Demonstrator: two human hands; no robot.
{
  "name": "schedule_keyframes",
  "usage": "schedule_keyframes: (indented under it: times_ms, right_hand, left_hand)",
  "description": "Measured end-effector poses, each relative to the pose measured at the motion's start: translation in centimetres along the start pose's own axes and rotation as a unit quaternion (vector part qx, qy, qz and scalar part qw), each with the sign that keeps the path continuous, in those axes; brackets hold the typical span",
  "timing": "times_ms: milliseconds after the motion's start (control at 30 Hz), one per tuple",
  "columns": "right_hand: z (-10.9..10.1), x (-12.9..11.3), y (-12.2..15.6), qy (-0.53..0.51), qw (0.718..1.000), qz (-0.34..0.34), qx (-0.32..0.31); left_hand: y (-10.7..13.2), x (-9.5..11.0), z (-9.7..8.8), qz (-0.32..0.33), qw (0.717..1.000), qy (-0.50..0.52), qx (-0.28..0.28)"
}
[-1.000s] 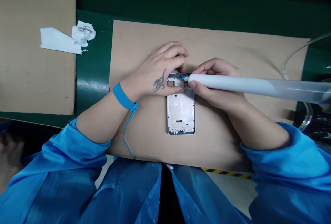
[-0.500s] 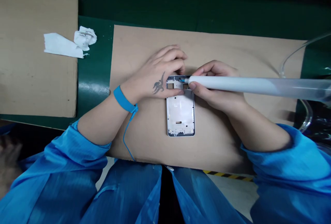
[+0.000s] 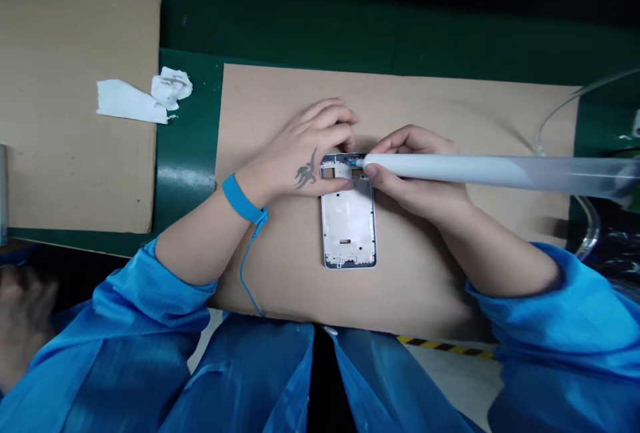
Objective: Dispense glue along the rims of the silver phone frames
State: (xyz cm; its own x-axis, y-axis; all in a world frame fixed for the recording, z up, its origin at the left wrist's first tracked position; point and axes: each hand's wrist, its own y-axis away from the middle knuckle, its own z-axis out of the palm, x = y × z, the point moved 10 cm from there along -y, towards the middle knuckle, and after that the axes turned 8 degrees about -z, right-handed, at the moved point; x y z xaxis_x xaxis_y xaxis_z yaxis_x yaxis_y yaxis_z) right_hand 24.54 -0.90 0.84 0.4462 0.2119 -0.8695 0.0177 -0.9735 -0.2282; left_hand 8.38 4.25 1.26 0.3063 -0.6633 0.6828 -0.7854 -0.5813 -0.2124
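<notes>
While flat on a cardboard sheet (image 3: 450,113) near its middle, a metal phone midframe (image 3: 348,233), long axis running from the sheet's near edge toward its far edge. Left hand (image 3: 305,153) spread and curved over the frame's far end; right hand (image 3: 415,173) pinching a large dispensing syringe (image 3: 450,170), tip at that end, barrel crossing past the sheet's right edge. Beyond the left edge, crumpled white tissue (image 3: 131,101) on a second cardboard sheet (image 3: 75,166); beyond the right edge, clear tubing (image 3: 555,113).
</notes>
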Motion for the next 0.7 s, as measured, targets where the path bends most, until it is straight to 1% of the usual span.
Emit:
schedule_keyframes:
  times_ms: [400,700]
  right_hand:
    - [-0.28,-0.05,-0.03,0.012,1.000,0.003,0.014]
    - [-0.35,-0.35,-0.14,0.010,1.000,0.000,0.015]
  left_hand:
    - [-0.04,0.04,-0.01,-0.013,1.000,-0.005,-0.008]
    - [0.05,0.11,-0.13,-0.007,1.000,0.005,-0.001]
